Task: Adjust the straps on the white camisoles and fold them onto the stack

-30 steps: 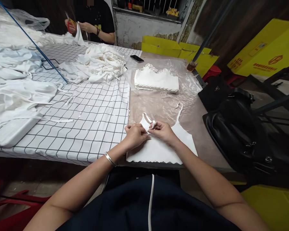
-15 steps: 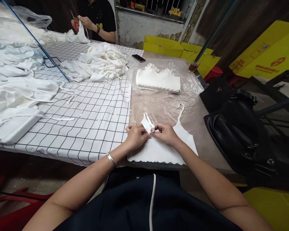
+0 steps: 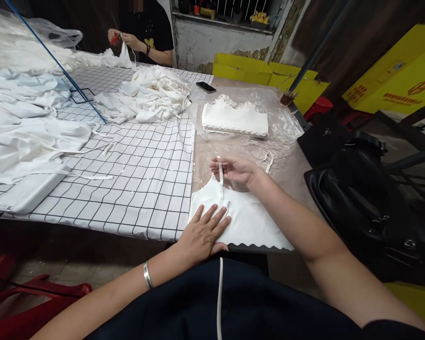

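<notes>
A white camisole (image 3: 253, 215) with a scalloped hem lies flat at the table's front edge. My left hand (image 3: 201, 233) is pressed down on its lower left part, fingers spread. At the top left, my right hand (image 3: 233, 170) has its curled fingers hooked in the shoulder strap (image 3: 221, 177), drawing it up away from the body of the garment. Part of the neckline is hidden by that hand and forearm. The other strap (image 3: 269, 161) lies loose on the plastic sheet.
Beyond are a stack of folded white garments (image 3: 235, 118), a phone (image 3: 206, 87) and a white garment heap (image 3: 159, 94). A black bag (image 3: 361, 189) borders the right side. Blue poles (image 3: 56, 61) rise from the table. Across it, a person (image 3: 145, 35) handles white fabric and something red.
My left hand has left the strap's base and now lies flat on the camisole, nearer me. My right hand has moved up and away with the strap over its fingers.
</notes>
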`<action>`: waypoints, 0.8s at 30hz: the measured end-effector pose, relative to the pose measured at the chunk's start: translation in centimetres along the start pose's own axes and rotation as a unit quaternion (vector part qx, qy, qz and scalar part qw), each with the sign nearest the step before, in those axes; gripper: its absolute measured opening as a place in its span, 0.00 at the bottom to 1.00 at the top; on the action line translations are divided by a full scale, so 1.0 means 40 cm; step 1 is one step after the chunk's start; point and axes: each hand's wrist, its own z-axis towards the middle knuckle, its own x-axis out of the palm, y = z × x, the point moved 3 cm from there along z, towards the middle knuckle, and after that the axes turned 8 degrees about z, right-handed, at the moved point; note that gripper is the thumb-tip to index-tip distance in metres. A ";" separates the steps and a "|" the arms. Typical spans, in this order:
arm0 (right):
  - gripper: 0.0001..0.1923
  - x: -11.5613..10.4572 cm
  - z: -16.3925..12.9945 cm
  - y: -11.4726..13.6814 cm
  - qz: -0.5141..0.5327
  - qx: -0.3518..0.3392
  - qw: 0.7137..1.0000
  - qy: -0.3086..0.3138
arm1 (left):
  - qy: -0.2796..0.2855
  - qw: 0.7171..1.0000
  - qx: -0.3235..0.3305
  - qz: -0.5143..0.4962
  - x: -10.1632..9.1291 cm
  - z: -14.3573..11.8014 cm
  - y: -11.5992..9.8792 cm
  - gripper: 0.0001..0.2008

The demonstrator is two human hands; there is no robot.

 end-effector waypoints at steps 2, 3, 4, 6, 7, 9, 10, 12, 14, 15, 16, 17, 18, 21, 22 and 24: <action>0.04 0.008 0.064 0.024 -0.041 0.000 0.999 -0.031 | 0.009 1.000 -0.005 0.009 0.007 -0.003 0.001 0.37; 0.05 0.012 0.093 0.030 -0.072 0.005 0.997 -0.040 | 0.011 1.000 -0.009 0.014 0.008 -0.001 0.002 0.37; 0.06 0.013 0.117 0.034 -0.113 0.009 0.992 -0.048 | 0.013 1.000 -0.014 0.019 0.008 0.000 0.001 0.38; 0.07 0.009 0.144 0.045 -0.203 0.009 0.977 -0.068 | 0.017 0.999 -0.019 0.025 0.005 0.003 0.000 0.39; 0.09 0.001 0.142 0.054 -0.246 -0.001 0.966 -0.084 | 0.022 0.999 -0.020 0.025 0.003 0.003 -0.002 0.39; 0.13 -0.027 0.104 0.083 -0.339 -0.079 0.928 -0.132 | 0.036 0.999 -0.022 0.021 -0.008 0.001 0.000 0.38; 0.14 -0.046 0.065 0.097 -0.385 -0.146 0.898 -0.156 | 0.044 0.998 -0.027 0.020 -0.018 0.000 0.004 0.38; 0.11 -0.088 -0.047 0.100 -0.470 -0.301 0.809 -0.185 | 0.057 0.997 -0.045 0.017 -0.048 0.005 0.024 0.35; 0.11 -0.134 -0.169 0.043 -0.517 -0.393 0.741 -0.168 | 0.059 0.996 -0.061 0.000 -0.087 0.035 0.054 0.28; 0.13 -0.152 -0.219 -0.009 -0.552 -0.401 0.721 -0.125 | 0.056 0.996 -0.064 -0.019 -0.106 0.063 0.071 0.23; 0.14 -0.167 -0.259 -0.068 -0.589 -0.393 0.701 -0.081 | 0.049 0.996 -0.065 -0.047 -0.122 0.102 0.085 0.19; 0.17 -0.180 -0.289 -0.126 -0.619 -0.387 0.682 -0.056 | 0.037 0.994 -0.066 -0.081 -0.132 0.151 0.096 0.15; 0.21 -0.191 -0.309 -0.179 -0.644 -0.376 0.664 -0.051 | 0.024 0.991 -0.071 -0.115 -0.137 0.208 0.103 0.13; 0.28 -0.202 -0.317 -0.273 -0.690 -0.347 0.631 -0.067 | -0.012 0.979 -0.100 -0.179 -0.109 0.405 0.094 0.13; 0.29 -0.200 -0.312 -0.282 -0.696 -0.344 0.626 -0.075 | -0.011 0.977 -0.112 -0.180 -0.088 0.469 0.085 0.14; 0.30 -0.193 -0.302 -0.280 -0.697 -0.345 0.623 -0.086 | -0.015 0.977 -0.142 -0.159 -0.046 0.577 0.073 0.13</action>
